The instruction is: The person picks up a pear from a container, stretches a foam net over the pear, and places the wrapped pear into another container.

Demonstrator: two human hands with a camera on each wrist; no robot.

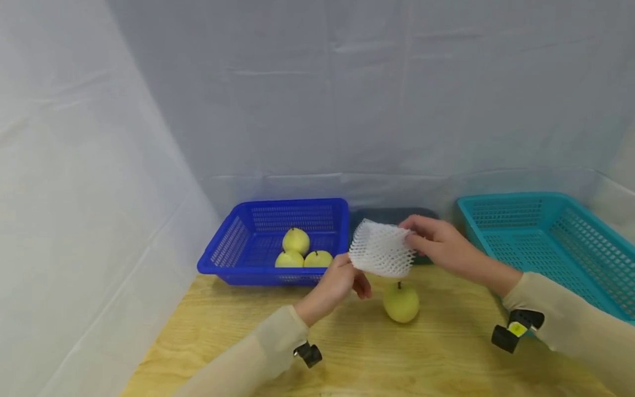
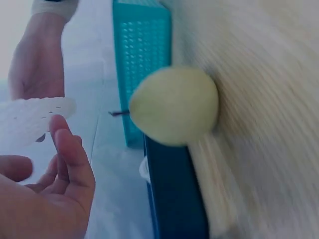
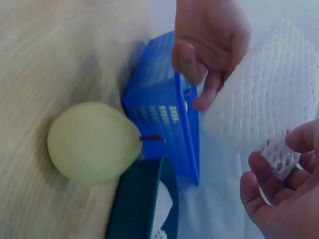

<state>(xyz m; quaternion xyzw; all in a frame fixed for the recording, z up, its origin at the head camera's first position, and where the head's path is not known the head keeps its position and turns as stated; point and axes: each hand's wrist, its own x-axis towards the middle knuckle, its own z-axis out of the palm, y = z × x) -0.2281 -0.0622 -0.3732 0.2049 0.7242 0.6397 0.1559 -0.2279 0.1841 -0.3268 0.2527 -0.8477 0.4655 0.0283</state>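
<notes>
A white foam fruit net [image 1: 382, 249] is held up between both hands, above a yellow-green pear [image 1: 401, 302] that stands on the table with its stem up. My right hand [image 1: 439, 242] pinches the net's right edge; in the right wrist view, thumb and fingers [image 3: 261, 172] close on its lower corner. At the net's left edge is my left hand [image 1: 339, 284], its thumb and forefinger around the edge and the other fingers curled below. In the left wrist view the pear [image 2: 174, 106] is apart from both hands.
At the back left, a blue basket [image 1: 273, 271] holds three pears [image 1: 296, 241]. Behind the net stands a dark teal bin [image 1: 362, 215], with white netting [image 3: 162, 209] inside. A turquoise basket [image 1: 516, 234] is on the right. White sheeting [image 1: 347, 110] encloses the wooden table [image 1: 347, 353].
</notes>
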